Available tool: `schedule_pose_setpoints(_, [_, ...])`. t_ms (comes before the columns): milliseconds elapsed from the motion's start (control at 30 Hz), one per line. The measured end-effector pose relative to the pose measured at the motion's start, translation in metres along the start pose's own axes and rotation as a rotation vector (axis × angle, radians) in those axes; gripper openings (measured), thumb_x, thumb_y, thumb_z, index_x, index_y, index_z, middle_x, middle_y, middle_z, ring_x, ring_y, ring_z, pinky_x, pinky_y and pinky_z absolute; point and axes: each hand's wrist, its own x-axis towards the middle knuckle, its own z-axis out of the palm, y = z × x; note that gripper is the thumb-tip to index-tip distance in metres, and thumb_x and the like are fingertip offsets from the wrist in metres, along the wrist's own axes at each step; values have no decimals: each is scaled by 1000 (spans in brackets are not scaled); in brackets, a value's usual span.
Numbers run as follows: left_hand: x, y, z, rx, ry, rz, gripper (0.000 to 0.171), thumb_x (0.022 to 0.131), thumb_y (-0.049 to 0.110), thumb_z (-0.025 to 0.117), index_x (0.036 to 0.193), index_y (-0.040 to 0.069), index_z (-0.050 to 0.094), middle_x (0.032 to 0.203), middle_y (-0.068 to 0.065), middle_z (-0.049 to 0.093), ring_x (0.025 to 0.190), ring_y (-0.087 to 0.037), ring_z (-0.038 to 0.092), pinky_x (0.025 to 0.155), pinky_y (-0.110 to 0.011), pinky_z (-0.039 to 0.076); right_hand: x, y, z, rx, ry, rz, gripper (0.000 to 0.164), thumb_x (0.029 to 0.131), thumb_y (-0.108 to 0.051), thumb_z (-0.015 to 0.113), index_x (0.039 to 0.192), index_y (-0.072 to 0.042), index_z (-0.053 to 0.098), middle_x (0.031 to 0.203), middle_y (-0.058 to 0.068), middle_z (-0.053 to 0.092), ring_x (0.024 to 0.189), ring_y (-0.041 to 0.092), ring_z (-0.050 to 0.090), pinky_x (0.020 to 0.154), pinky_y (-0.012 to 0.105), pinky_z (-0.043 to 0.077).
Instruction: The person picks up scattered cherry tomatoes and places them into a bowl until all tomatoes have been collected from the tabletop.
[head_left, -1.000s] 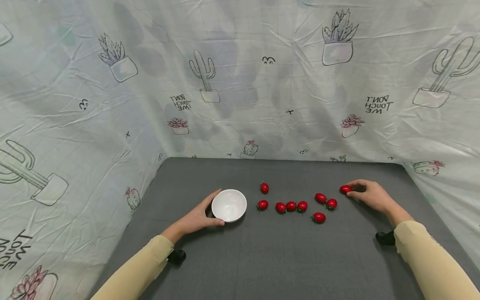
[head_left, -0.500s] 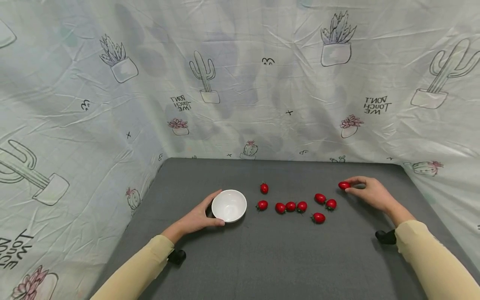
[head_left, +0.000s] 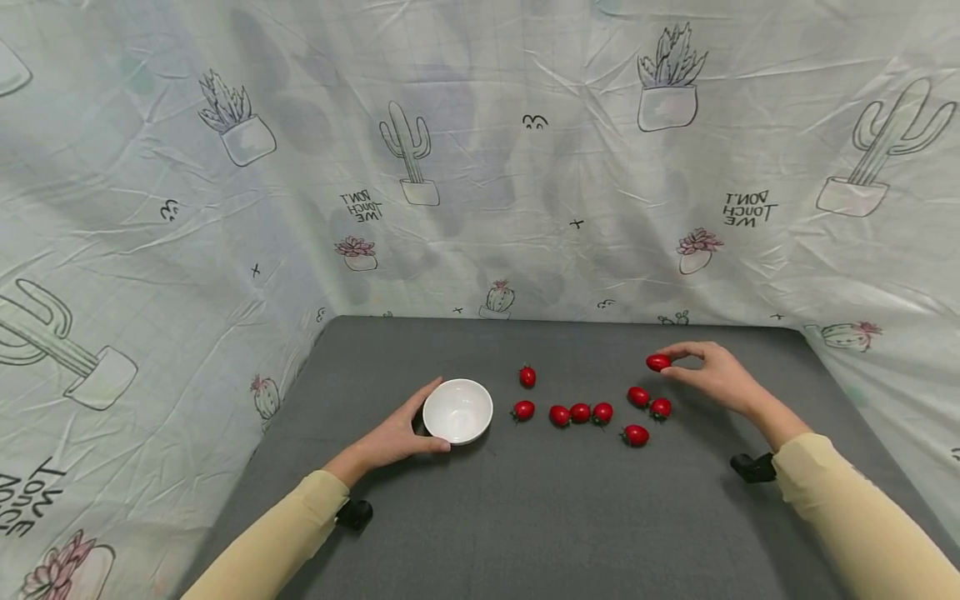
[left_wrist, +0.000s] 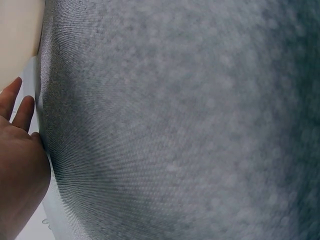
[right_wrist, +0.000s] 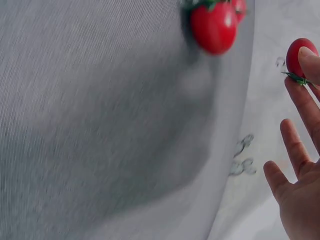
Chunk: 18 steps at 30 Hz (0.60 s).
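My left hand (head_left: 397, 429) grips the white bowl (head_left: 459, 411) from its left side, thumb along the near rim and fingers round the far side. The inside of the bowl shows bare. My right hand (head_left: 712, 373) pinches a red cherry tomato (head_left: 658, 362) between thumb and fingertips, raised over the table. In the right wrist view the held tomato (right_wrist: 296, 55) has a green leafy cap, and the other fingers spread out loosely. Just below and left of this hand lie two cherry tomatoes side by side, with a third tomato (head_left: 635, 435) nearer to me.
Three tomatoes in a row (head_left: 581, 412) lie mid-table. A tomato (head_left: 523, 410) lies right of the bowl, with another tomato (head_left: 528, 377) behind it. A printed cloth (head_left: 465, 250) hangs behind and beside the grey table (head_left: 525, 517).
My right hand has lifted the cherry tomato off the table and carried it left, above the pair of tomatoes. The left hand and bowl have stayed in place.
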Motion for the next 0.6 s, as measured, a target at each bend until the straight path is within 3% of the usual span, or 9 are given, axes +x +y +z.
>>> schedule_pose_setpoints(600, [1, -3, 2, -17, 17, 26, 112, 81, 21, 90, 166, 21, 17, 169, -11, 16, 153, -35, 17, 115, -66, 20, 16, -45, 37, 75, -69, -82, 40, 97, -43, 72, 129, -20, 71, 128, 6, 64, 132, 31, 43, 104, 64, 36])
